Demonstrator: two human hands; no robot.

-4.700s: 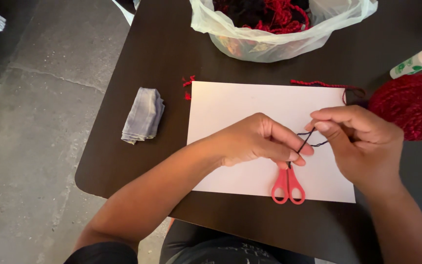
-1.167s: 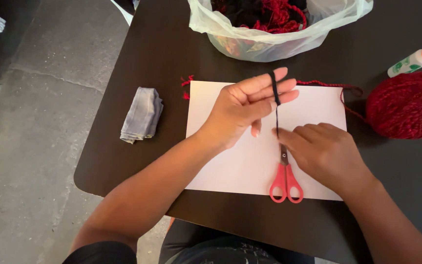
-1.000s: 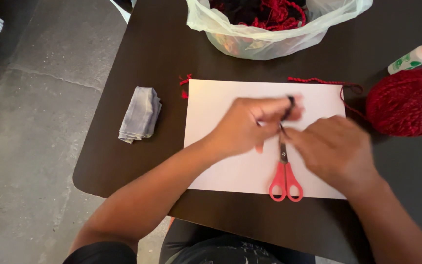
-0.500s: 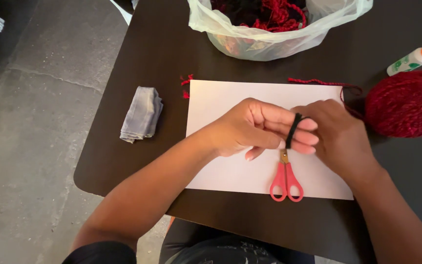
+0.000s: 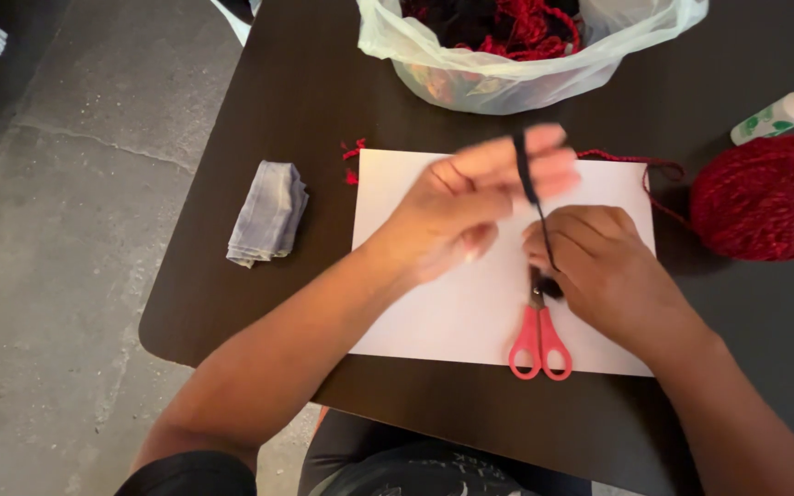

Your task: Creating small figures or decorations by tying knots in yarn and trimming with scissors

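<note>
A length of black yarn [image 5: 533, 197] is being stretched taut over white paper [image 5: 434, 303].
Soft, light and limp, it is being pinched at its ends: left hand [image 5: 470, 207] at 12 o'clock, right hand [image 5: 599, 266] at 6, both grips closed on it, above red scissors [image 5: 539, 335] on the tabletop [image 5: 305, 101].

Home craft corner, dark table [image 5: 287, 101], bare concrete floor [image 5: 75, 276], yarn ball [image 5: 765, 197], glue bottle [image 5: 783, 112]

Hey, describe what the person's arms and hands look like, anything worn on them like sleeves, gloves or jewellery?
Both forearms are bare, with no sleeves reaching them. The left hand and right hand wear no gloves; no rings, watch or bracelets show, though the left hand is motion-blurred. A dark short sleeve edge shows at the left upper arm.
</note>
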